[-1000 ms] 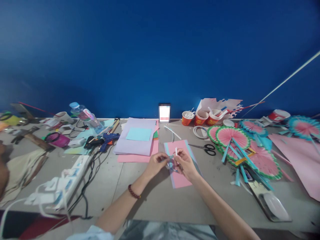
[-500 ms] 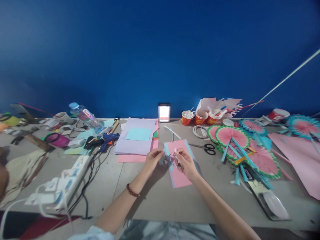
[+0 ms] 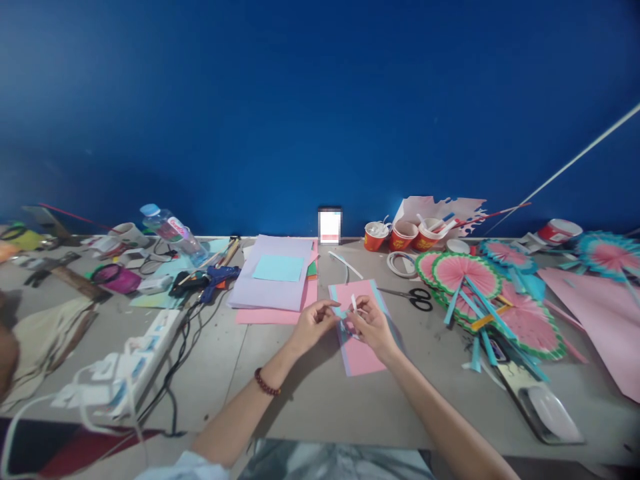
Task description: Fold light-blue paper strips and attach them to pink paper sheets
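My left hand (image 3: 314, 327) and my right hand (image 3: 371, 328) meet over a pink sheet (image 3: 361, 357) edged in pale blue and lilac. A narrow white strip (image 3: 353, 302) sticks up from the closed fingers of my right hand. The left fingertips are pinched close beside it, where something small and pale bluish shows; its kind is too small and partly covered to make out. Black-handled scissors (image 3: 420, 299) lie just right of the sheet. White strips (image 3: 346, 265) rest on the table beyond it.
Lilac and pink paper (image 3: 267, 293) is stacked on the left, near a glue gun (image 3: 215, 280), a bottle (image 3: 173, 230) and a power strip (image 3: 145, 363). Red cups (image 3: 403, 236), pleated watermelon fans (image 3: 466, 273) and a computer mouse (image 3: 551, 410) stand or lie on the right.
My left hand has shifted right, bringing its fingertips up to those of my right hand. The white strip now stands more upright. The sheet stays where it was.
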A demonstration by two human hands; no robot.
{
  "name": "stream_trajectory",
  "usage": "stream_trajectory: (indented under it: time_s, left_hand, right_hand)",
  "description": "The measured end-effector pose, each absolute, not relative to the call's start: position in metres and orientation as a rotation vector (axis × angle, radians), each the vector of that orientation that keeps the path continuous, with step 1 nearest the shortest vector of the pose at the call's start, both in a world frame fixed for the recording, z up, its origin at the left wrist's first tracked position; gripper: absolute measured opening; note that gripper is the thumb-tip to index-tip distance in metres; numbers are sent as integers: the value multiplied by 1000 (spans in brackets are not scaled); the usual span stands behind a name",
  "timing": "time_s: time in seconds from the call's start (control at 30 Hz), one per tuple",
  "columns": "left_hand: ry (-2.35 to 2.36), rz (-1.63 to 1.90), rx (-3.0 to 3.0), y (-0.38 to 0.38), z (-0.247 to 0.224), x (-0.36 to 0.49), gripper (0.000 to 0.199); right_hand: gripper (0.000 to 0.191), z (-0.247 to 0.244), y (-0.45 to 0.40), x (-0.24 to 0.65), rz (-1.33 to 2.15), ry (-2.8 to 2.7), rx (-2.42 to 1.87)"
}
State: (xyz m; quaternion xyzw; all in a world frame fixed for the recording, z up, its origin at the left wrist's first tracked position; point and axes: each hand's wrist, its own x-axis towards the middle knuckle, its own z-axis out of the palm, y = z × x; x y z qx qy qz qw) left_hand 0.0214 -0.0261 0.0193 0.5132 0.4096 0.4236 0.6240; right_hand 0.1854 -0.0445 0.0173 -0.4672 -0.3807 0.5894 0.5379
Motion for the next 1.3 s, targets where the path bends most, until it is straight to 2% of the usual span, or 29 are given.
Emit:
stream_trajectory:
  time_s: [0.53,0.8,1.17,1.3]
  left_hand:
    - [1000,1176,781,-14,14,17,54]
    - [1044,1084,772,-19,18,20,36]
    - [1174,1088,737,-18,23,15,40]
    - [1215,1062,796,-18,24,12,41]
  right_hand:
    - [44,16,-48,182,1454,-883,-1136]
    - [46,14,-45,183,1449,-795,-1078]
    - [37,22,-47,189,1364,-855,-1176]
    - [33,42,-47,198,1272,-1110,-1244]
